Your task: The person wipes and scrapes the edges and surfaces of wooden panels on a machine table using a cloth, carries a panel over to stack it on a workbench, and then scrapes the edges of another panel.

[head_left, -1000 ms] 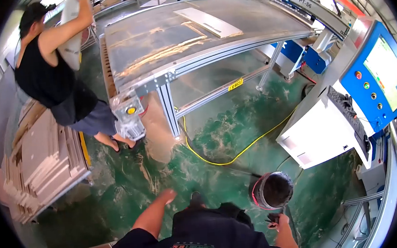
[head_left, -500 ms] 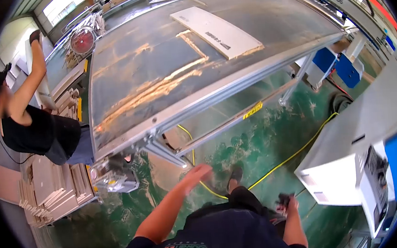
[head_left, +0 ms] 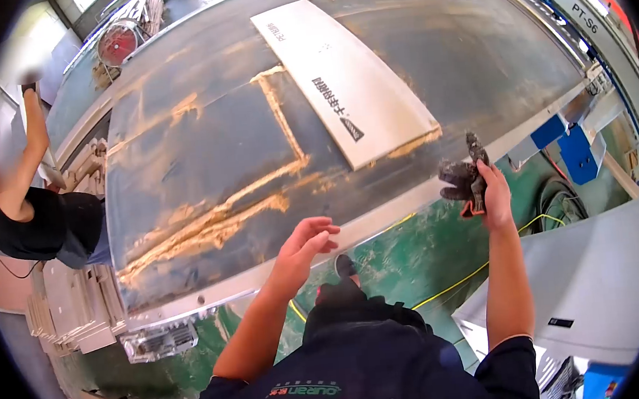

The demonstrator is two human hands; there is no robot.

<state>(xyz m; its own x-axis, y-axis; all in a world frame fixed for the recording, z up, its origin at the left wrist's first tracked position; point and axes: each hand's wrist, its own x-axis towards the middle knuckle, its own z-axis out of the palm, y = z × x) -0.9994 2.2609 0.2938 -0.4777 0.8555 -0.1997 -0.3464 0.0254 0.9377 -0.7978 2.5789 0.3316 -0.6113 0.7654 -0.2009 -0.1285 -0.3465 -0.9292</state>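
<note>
My right hand (head_left: pixel 495 195) grips a dirty dark work glove (head_left: pixel 462 176), its fingers sticking up and to the left. It is raised by the near edge of the large grey table (head_left: pixel 211 155). My left hand (head_left: pixel 304 252) holds nothing, its fingers apart and slightly bent, in front of the same edge. Across the table lies a long white board (head_left: pixel 347 77) with black print, its near end toward my hands. Lines of sawdust (head_left: pixel 223 214) run over the table's surface to the left of the board.
At the left another person (head_left: pixel 43 214) in black stands with an arm raised, beside stacked boards (head_left: pixel 72 301). A round red fan (head_left: pixel 117 43) is behind. To the right are a machine beam (head_left: pixel 583 17), blue panels (head_left: pixel 580 155) and a white cabinet (head_left: pixel 581 284). A yellow cable (head_left: pixel 454 283) crosses the green floor.
I have come closer to the table. My right hand has risen from beside my leg with the glove, and my left hand has moved up to the table's edge.
</note>
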